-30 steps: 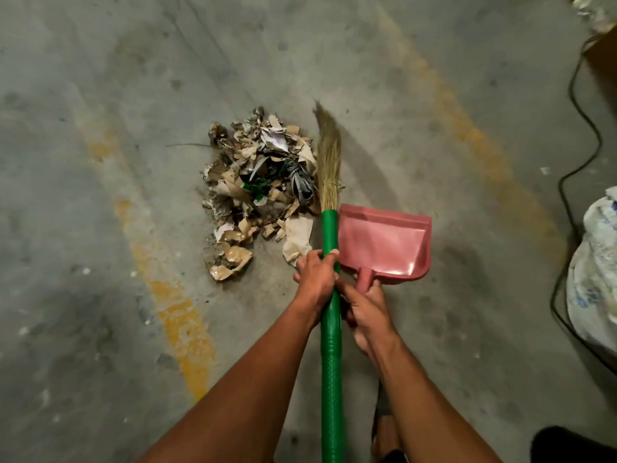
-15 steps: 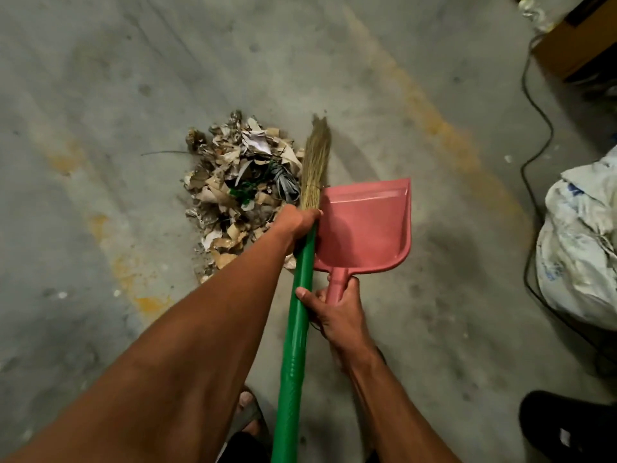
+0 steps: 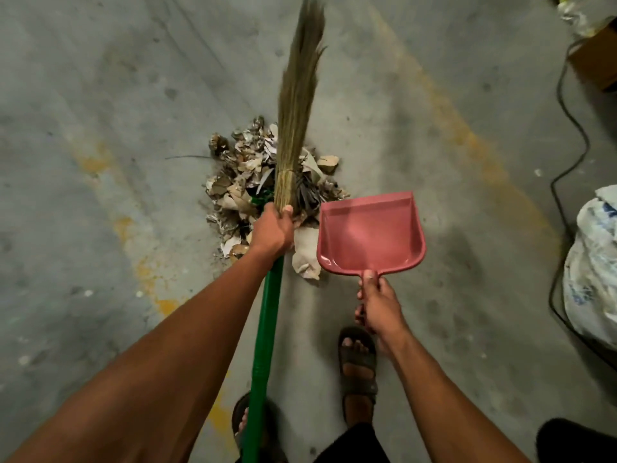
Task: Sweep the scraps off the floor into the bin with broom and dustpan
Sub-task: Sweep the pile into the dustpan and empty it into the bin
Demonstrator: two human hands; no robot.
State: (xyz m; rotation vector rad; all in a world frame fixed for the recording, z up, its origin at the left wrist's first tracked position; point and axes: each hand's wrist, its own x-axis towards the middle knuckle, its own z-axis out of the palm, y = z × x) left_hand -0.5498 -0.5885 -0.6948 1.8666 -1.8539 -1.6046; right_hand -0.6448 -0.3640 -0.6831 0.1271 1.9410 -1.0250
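Scraps [image 3: 260, 192] lie heaped on the floor ahead of us. We grip the broom [image 3: 295, 125] low with our left hand [image 3: 272, 228] for short strokes, while our right hand [image 3: 379, 304] clasps the dustpan [image 3: 370, 232] handle, mouth just beside the pile to catch it

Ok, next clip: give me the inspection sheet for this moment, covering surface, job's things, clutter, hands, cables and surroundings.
Surface: bare concrete floor with worn yellow stripes.
Job's things: pile of scraps on the floor; broom with green handle, bristles reaching over and past the pile; pink dustpan just right of the pile, nothing in it. Bin: cannot tell which thing, if any, is the bin.
Clutter: small white specks scattered on the floor.
Hands: left hand grips the broom where handle meets bristles; right hand holds the dustpan's handle.
Cables: black cable snaking along the right edge.
Surroundings: white printed sack at right; cardboard box top right; sandalled feet below.
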